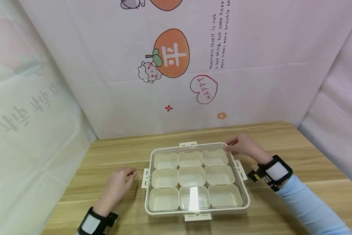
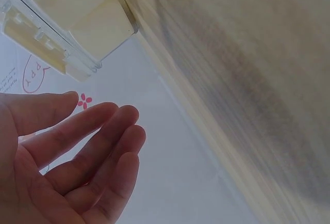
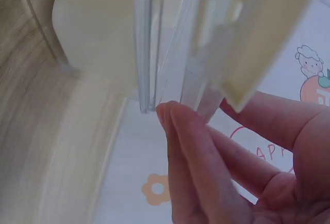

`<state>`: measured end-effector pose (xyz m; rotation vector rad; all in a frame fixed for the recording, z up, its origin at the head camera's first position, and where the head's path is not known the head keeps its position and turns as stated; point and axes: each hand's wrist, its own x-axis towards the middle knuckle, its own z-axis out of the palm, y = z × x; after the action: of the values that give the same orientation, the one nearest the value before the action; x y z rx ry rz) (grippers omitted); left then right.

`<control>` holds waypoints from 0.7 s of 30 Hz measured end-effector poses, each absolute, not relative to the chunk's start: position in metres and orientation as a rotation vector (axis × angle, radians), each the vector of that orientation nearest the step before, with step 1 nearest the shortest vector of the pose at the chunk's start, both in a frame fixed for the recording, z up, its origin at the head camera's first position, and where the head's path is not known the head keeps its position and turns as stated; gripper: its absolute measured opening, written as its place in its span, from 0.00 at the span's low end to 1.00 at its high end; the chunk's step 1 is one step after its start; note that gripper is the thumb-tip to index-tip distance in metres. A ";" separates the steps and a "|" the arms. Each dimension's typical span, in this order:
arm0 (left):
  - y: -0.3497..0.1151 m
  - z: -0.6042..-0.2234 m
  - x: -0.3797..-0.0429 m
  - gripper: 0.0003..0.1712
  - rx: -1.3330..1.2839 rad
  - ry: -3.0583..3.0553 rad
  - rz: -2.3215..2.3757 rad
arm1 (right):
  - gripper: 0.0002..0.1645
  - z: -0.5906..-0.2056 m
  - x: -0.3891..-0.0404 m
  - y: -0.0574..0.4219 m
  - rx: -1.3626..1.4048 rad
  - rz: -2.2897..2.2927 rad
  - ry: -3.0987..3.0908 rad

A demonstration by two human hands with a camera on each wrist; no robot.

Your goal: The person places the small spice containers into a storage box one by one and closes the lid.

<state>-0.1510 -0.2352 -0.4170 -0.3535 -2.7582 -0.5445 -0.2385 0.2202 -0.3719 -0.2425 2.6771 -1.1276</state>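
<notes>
A clear-walled food storage box holds several cream inner cups (image 1: 164,199) in rows of three, and a clear lid with a white rim (image 1: 198,212) lies over them. My right hand (image 1: 246,146) pinches the lid's far right corner. In the right wrist view the fingertips (image 3: 178,113) press at the edge below the rim, the thumb on the lid's other side. A side latch (image 1: 241,169) sticks outward near that wrist. Apart from the box on its left side, my left hand (image 1: 118,182) hovers with loosely bent fingers and holds nothing; its palm shows in the left wrist view.
The box stands on a wood-grain table (image 1: 281,140). Other latches, such as the front one (image 1: 198,217) and the left one (image 1: 145,178), jut out from the rim. A printed white cloth (image 1: 129,107) rises behind the table's back edge, with more cloth at both sides.
</notes>
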 end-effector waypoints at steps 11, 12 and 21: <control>-0.233 -0.418 -0.151 0.09 -0.363 -2.756 -0.544 | 0.20 -0.378 -0.236 0.224 -0.238 -1.107 2.696; -0.233 -0.418 -0.151 0.09 -0.364 -2.755 -0.548 | 0.21 -0.379 -0.236 0.224 -0.238 -1.123 2.679; -0.227 -0.416 -0.151 0.09 -0.409 -2.695 -0.522 | 0.28 -0.393 -0.241 0.231 -0.205 -1.302 2.489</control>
<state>-0.1506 -0.2271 -0.4160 -0.4091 -2.6949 -0.5218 -0.2414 0.2309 -0.3926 -0.2047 2.4892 -1.3020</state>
